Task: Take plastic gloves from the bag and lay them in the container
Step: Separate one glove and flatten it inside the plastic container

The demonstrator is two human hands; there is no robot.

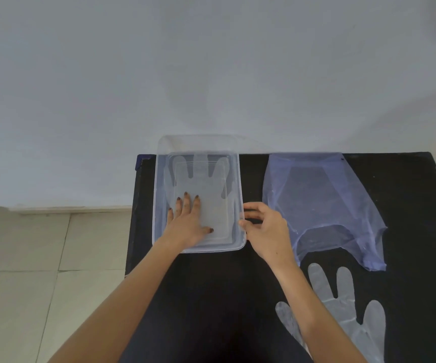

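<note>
A clear plastic container (240,195) stands at the back left of a black table. A translucent plastic glove (206,176) lies flat inside it, fingers pointing away from me. My left hand (189,222) rests flat on the glove's cuff end, fingers spread. The container's right rim is held by my right hand (264,226), thumb on the edge. To the right lies a flattened pale blue plastic bag (324,203). A second clear glove (342,305) lies on the table in front of the bag, partly behind my right forearm.
The black table (224,284) ends at its left edge near the container. Beyond that edge is a tiled floor (41,258). A plain white wall (185,74) rises behind the table.
</note>
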